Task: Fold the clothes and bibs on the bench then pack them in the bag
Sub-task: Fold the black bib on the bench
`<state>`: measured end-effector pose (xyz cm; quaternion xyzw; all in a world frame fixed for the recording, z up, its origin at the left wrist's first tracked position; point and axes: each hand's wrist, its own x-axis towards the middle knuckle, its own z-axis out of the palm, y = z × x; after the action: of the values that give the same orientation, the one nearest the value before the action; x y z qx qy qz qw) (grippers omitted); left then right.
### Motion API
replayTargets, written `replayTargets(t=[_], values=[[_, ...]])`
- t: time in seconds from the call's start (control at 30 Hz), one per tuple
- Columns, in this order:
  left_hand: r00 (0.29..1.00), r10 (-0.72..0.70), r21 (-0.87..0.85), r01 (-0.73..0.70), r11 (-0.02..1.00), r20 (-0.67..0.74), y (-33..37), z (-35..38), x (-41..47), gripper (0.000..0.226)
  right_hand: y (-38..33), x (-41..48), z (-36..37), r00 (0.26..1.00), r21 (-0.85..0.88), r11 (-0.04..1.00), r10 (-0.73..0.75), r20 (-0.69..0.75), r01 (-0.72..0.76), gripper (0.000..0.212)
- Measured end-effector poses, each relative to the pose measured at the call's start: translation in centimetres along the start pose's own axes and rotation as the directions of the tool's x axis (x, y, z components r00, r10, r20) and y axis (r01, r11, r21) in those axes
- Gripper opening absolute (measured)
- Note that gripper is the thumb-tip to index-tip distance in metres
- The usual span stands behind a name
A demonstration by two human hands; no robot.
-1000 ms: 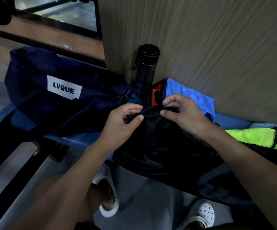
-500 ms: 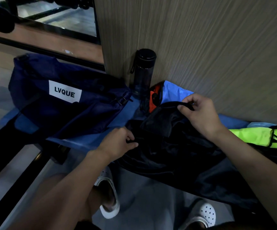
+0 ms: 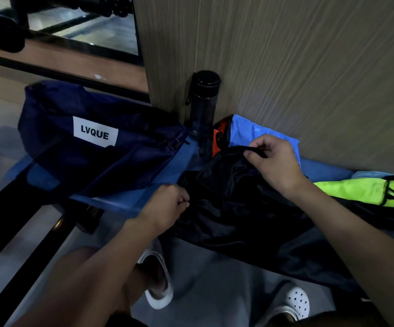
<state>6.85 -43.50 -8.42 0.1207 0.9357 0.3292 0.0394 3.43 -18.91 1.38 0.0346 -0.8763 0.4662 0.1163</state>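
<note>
The right hand (image 3: 276, 166) is curled, thumb and fingertips pinching a corded edge at the far end of the black garment (image 3: 233, 208). The left hand (image 3: 167, 206) is closed into a loose fist on the same garment's near left edge, knuckles up. Between them the garment lies bunched on the bench (image 3: 125, 201), a thin, slightly glossy fabric in soft crumpled folds, so dark that its shape is hard to read. Its lower part spills over the bench's front edge. The bench seat is smooth and blue. To the left on it sits the bag (image 3: 57, 119), navy and slack like nylon, with a white rectangular label (image 3: 94, 134) printed LVQUE and a small metal clip near its right end. Just behind the garment a bright blue cloth (image 3: 254, 133) lies against the wall, with something orange (image 3: 220, 135) beside it. A dark cylindrical bottle (image 3: 204, 102) stands upright in the corner. To the right a neon yellow-green bib (image 3: 356, 190) with black trim lies flat on the bench. The wall (image 3: 285, 67) has a fine vertical woodgrain. Below, white perforated clogs (image 3: 295, 300) stand on a grey floor.
</note>
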Motion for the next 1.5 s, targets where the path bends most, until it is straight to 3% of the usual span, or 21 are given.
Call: replayTargets(t=[0.13,0.3,0.43,0.53,0.6,0.67,0.73,0.83,1.03,1.17,1.27,1.4,1.5], values=[[0.991,0.090,-0.073,-0.097,0.993,-0.096,0.4,-0.5,-1.0,0.009,0.0,-0.2,-0.2,0.999,0.001,1.000,0.000,-0.040,0.000,0.024],[0.991,0.098,-0.185,-0.114,0.976,-0.096,0.9,-1.2,-2.8,0.015,0.1,0.0,0.0,0.993,0.015,1.000,0.014,-0.116,-0.013,0.023],[0.999,0.019,-0.233,-0.026,0.972,-0.032,0.6,-1.3,-3.5,0.030,-0.4,0.0,0.4,0.996,0.034,0.999,-0.002,-0.089,0.005,0.022],[0.994,-0.077,-0.323,0.097,0.941,0.074,0.2,-0.8,-3.4,0.022,-0.5,-0.2,0.9,0.999,-0.043,0.999,0.000,0.046,0.002,0.015],[0.986,-0.159,-0.367,0.169,0.915,0.059,0.5,-0.4,-3.1,0.011,-0.2,-0.2,1.2,0.993,-0.066,0.998,0.006,0.119,0.002,0.014],[0.975,-0.219,-0.382,0.196,0.903,-0.020,0.9,-0.1,-2.4,0.023,-0.3,-0.4,1.3,0.989,-0.063,0.998,0.010,0.150,0.000,0.020],[0.960,-0.273,-0.401,0.224,0.888,-0.068,1.3,0.0,-1.8,0.024,-0.3,-0.4,1.2,0.989,-0.051,0.999,0.012,0.148,-0.005,0.018],[0.941,-0.338,-0.402,0.307,0.863,-0.008,1.1,0.2,-1.1,0.026,-0.4,-0.3,1.0,0.992,-0.047,0.999,0.020,0.123,-0.015,0.005],[0.951,-0.304,-0.350,0.304,0.886,0.057,1.2,-0.7,-1.6,0.027,-1.3,0.1,1.1,0.997,0.006,1.000,0.022,0.077,-0.022,0.006],[0.967,-0.249,-0.240,0.255,0.937,0.054,1.3,-2.3,-2.3,0.015,-1.6,0.4,1.2,0.997,-0.006,1.000,-0.003,0.079,0.003,0.007],[0.976,-0.214,-0.267,0.213,0.940,0.024,2.1,-2.8,-3.3,0.016,-1.8,0.5,1.3,0.996,-0.019,0.999,-0.027,0.088,0.029,0.016],[0.982,0.013,-0.251,-0.060,0.966,-0.186,3.8,-3.2,-4.9,0.020,-2.1,0.5,1.7,0.991,-0.028,0.998,-0.056,0.118,0.060,0.023],[0.954,0.155,-0.246,-0.220,0.944,-0.255,4.5,-3.8,-5.9,0.017,-2.4,0.6,2.2,0.985,-0.030,0.995,-0.086,0.148,0.092,0.019]])
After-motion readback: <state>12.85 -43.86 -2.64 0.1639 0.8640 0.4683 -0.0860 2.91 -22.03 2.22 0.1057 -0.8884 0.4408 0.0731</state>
